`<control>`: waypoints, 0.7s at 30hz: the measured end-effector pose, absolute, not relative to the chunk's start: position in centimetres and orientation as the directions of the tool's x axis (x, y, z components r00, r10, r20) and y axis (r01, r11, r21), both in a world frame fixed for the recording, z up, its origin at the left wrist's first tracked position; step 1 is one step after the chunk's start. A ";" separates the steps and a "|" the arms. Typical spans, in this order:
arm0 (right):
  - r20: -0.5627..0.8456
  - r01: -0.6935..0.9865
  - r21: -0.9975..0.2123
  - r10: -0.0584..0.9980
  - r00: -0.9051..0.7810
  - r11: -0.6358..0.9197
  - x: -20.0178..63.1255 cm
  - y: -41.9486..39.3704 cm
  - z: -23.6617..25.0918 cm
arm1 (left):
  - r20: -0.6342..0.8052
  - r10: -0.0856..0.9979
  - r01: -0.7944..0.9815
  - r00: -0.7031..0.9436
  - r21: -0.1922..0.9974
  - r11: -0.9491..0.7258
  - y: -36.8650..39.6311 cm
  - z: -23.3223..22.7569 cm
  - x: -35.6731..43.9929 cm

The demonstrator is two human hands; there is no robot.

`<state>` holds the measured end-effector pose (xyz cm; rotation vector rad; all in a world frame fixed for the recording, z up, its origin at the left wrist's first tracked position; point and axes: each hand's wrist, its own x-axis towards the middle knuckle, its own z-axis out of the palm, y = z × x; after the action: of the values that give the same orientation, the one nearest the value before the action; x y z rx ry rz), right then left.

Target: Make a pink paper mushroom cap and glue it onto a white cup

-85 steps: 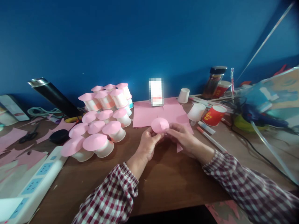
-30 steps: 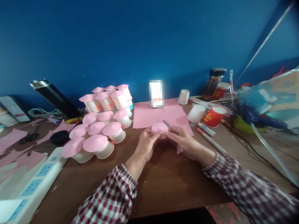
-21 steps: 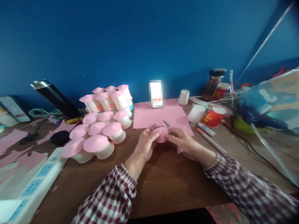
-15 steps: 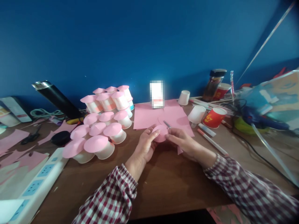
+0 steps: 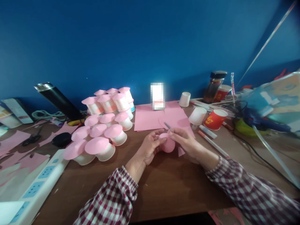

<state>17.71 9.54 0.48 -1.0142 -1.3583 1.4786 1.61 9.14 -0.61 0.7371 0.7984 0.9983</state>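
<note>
A round pink paper piece (image 5: 168,145) is held between my two hands above the brown table. My left hand (image 5: 151,147) is closed on its left side, thumb on top. The thumb and fingers of my right hand (image 5: 184,140) pinch its upper right edge. Just beyond them, a thin grey pen-like object (image 5: 167,125) lies near the pink paper sheets (image 5: 147,117). To the left stand several upside-down paper cups (image 5: 105,152) with pink cone tops (image 5: 97,145).
A white power strip (image 5: 42,179) runs along the left, near a black flask (image 5: 58,101), a black lid (image 5: 61,139) and pink scraps. On the right are white cups (image 5: 197,116), a red paper cup (image 5: 215,119), markers (image 5: 213,143) and a blue glue gun (image 5: 264,122) with its cable.
The pink paper piece has shifted slightly right and toward me, and is turned between my fingers. Both hands have moved a little with it; the camera view has tilted slightly.
</note>
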 end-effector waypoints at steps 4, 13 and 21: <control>-0.071 -0.057 -0.994 0.958 -0.276 -0.090 17.8 9.5 0.4 | -0.164 0.957 -0.509 0.238 0.818 0.266 9.2 -0.6 1.8; 0.027 -0.001 -1.000 0.954 -0.300 0.028 17.9 9.4 0.3 | -0.162 0.959 -0.452 0.234 0.855 0.255 9.0 -0.5 1.7; 0.101 0.074 -0.989 0.944 -0.316 0.130 17.9 9.5 0.4 | -0.137 0.971 -0.374 0.197 0.905 0.204 8.9 -0.7 2.1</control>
<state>17.94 9.49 0.39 -1.0226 -1.5644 1.2993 2.13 8.87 -0.75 0.8649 0.8750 1.1277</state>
